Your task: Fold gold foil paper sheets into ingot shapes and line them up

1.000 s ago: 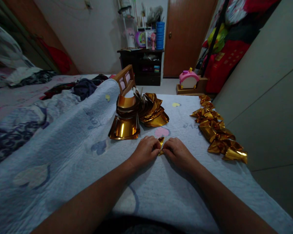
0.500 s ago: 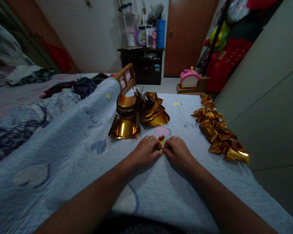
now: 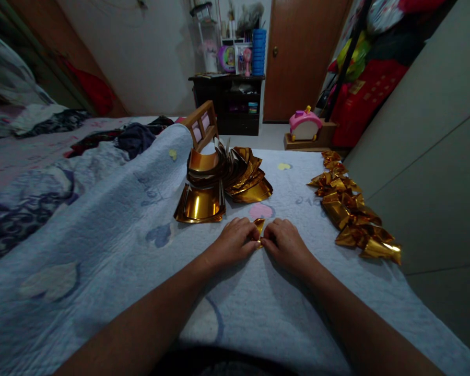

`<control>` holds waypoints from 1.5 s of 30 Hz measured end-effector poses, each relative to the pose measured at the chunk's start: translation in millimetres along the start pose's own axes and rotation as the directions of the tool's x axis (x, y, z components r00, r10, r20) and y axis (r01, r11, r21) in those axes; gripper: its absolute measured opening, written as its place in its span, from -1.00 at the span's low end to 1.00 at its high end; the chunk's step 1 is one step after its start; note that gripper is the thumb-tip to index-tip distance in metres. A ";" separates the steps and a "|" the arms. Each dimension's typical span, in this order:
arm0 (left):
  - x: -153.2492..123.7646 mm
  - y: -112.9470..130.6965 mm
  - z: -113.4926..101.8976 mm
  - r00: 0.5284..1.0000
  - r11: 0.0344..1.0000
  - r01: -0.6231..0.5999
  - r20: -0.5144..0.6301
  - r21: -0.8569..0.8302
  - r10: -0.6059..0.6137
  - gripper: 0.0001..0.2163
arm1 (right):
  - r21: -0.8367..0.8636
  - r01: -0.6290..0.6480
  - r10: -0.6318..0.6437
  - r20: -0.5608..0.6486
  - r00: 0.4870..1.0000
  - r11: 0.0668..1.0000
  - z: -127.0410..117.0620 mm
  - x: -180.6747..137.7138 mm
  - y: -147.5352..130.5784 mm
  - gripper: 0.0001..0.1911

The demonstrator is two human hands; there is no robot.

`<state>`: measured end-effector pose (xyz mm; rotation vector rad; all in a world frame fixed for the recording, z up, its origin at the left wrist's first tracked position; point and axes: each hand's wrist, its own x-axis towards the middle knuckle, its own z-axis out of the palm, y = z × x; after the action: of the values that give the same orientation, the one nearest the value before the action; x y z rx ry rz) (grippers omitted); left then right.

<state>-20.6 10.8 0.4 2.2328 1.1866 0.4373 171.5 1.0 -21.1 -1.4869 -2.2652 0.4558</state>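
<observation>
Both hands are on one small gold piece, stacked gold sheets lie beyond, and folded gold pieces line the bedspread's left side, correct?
Not the left: the head view shows the folded gold pieces along the right side of the bedspread. Left hand and right hand are on one small gold piece, stacked gold sheets beyond.

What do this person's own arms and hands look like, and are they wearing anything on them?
The left hand and right hand are ungloved; no watch or bracelet shows. The left forearm and right forearm are bare, without visible sleeves.
</observation>
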 end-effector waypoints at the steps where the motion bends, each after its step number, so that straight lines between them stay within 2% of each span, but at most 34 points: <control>1: 0.0 -0.3 0.0 1.000 1.000 -0.003 0.002 0.002 0.003 -0.97 | 0.000 0.002 -0.002 -0.002 1.000 1.000 0.2 0.0 0.3 -0.93; 25: 2.8 2.3 -2.4 1.000 0.999 0.008 0.025 0.031 -0.009 -0.95 | -0.041 -0.021 0.022 0.029 0.999 0.999 -2.5 0.8 -2.8 -0.95; 33: 1.8 -2.3 2.6 1.000 0.997 -0.002 0.014 0.076 0.001 -0.92 | -0.042 -0.029 0.031 0.049 0.998 0.999 -3.5 2.2 -3.4 -0.93; 45: 2.9 2.7 2.0 0.999 0.993 0.043 0.017 0.108 -0.045 -0.88 | -0.066 -0.049 0.046 -0.039 0.998 0.997 0.4 -1.8 -7.3 -0.93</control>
<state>-16.2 11.4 0.5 2.2911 1.2740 0.3410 166.1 -3.5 -18.2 -1.5720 -2.2403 0.3654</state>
